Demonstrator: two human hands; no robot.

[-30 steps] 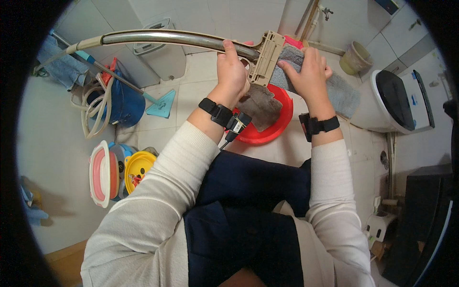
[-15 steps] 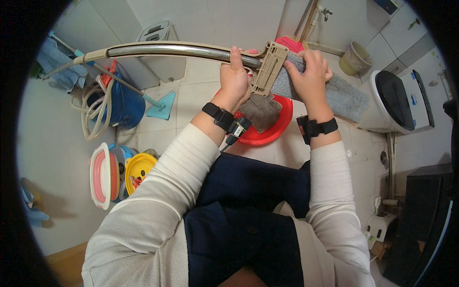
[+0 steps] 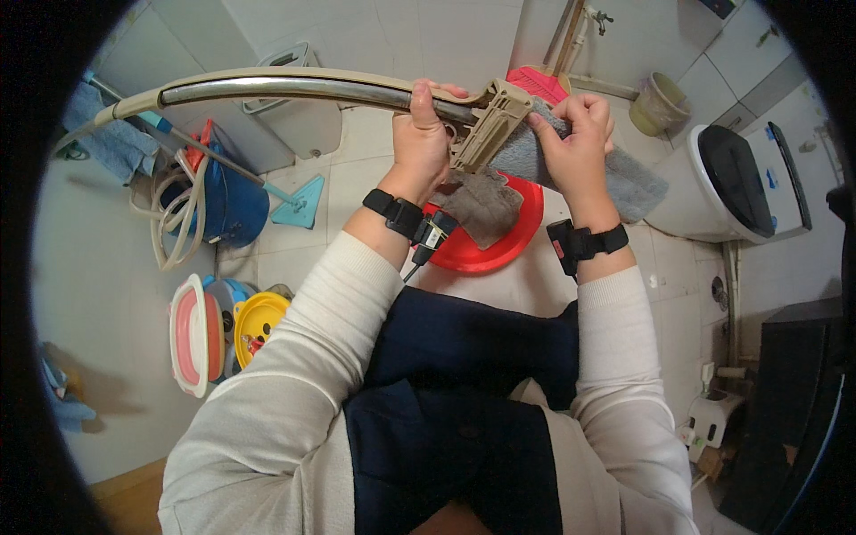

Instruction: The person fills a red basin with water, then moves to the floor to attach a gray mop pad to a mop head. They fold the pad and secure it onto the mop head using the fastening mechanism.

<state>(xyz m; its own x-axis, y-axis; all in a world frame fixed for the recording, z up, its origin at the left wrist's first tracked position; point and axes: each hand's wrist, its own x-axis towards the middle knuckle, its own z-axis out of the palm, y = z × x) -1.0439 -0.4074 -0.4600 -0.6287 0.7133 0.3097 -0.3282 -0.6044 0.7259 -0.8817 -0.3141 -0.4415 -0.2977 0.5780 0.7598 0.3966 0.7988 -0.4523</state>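
My left hand (image 3: pixel 419 147) is closed around a flat mop (image 3: pixel 294 87) close to its head, the thumb lying along the silver-and-beige pole. The pole runs off to the upper left. The beige plastic mop head (image 3: pixel 495 125) is tilted between my hands. My right hand (image 3: pixel 578 152) pinches a fluffy grey mop pad (image 3: pixel 637 185) beside the head, and the pad hangs out to the right past my wrist. Whether the pad is fastened to the head I cannot tell. Below them a brownish-grey cloth (image 3: pixel 489 212) lies in a red basin (image 3: pixel 528 234).
At left stand a blue bucket (image 3: pixel 239 207) with a pale hose, a turquoise triangular mop (image 3: pixel 300 205), a pink-and-white basin (image 3: pixel 189 334) and a yellow basin (image 3: pixel 257 319). Rightward are a white bin with a dark lid (image 3: pixel 733 178) and a small wastebasket (image 3: pixel 660 102). A pink dustpan (image 3: pixel 538 83) is behind.
The mop has shifted a little to the left, and its head leans over more. The pad's free end has swung left. My right hand has hardly moved.
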